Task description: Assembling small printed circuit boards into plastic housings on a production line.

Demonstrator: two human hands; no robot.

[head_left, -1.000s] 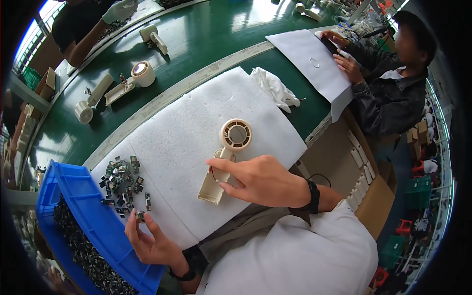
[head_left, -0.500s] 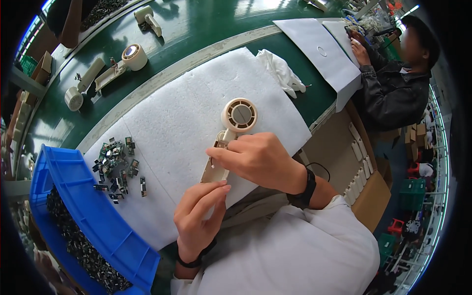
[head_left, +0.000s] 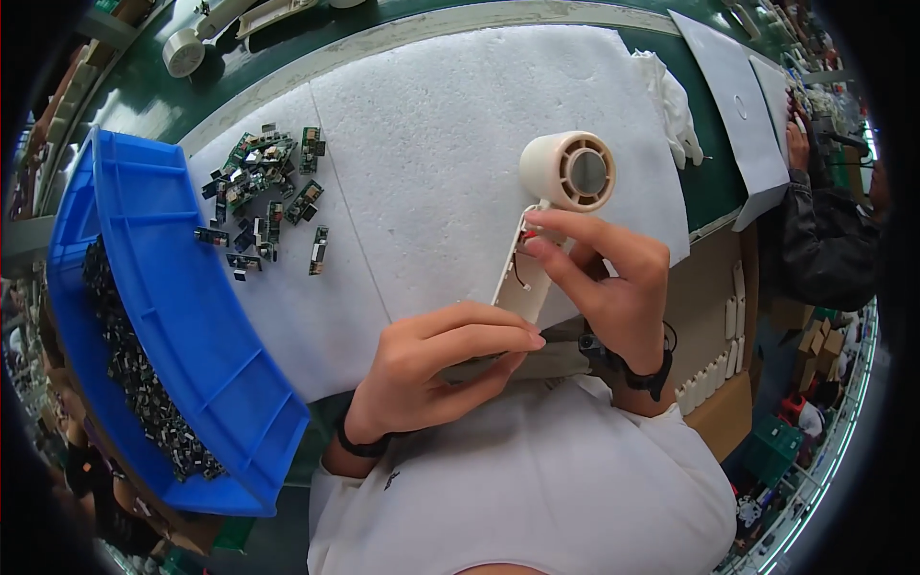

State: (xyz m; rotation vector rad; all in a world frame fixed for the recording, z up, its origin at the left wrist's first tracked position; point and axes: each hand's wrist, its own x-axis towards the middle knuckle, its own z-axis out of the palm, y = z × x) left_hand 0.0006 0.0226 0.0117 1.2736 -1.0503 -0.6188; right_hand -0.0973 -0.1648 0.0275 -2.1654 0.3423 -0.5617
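Observation:
A cream handheld fan (head_left: 541,171) lies tilted between my hands, its round head pointing away from me. The long handle is open like a trough, and a thin wire with a small white connector hangs inside it. My left hand (head_left: 431,364) grips the handle's near end between fingertips and thumb. With thumb and forefinger, my right hand (head_left: 623,278) pinches the handle near the neck, where a bit of red shows. What exactly lies under those fingertips is partly hidden. Left of the fan, a loose pile of small green circuit boards (head_left: 273,216) rests on the white foam sheet (head_left: 412,144).
A blue bin (head_left: 196,316) on the left holds many dark small parts. A white glove (head_left: 674,110) lies at the sheet's right edge. To the right, a cardboard box (head_left: 724,407) holds white pieces. Other fan parts (head_left: 184,50) stand at far left. A co-worker's sleeve (head_left: 815,244) is at right.
The view has shifted, so the bench things sit elsewhere in the picture. The fan head has turned more onto its side, and my right hand has opened up the view into the handle.

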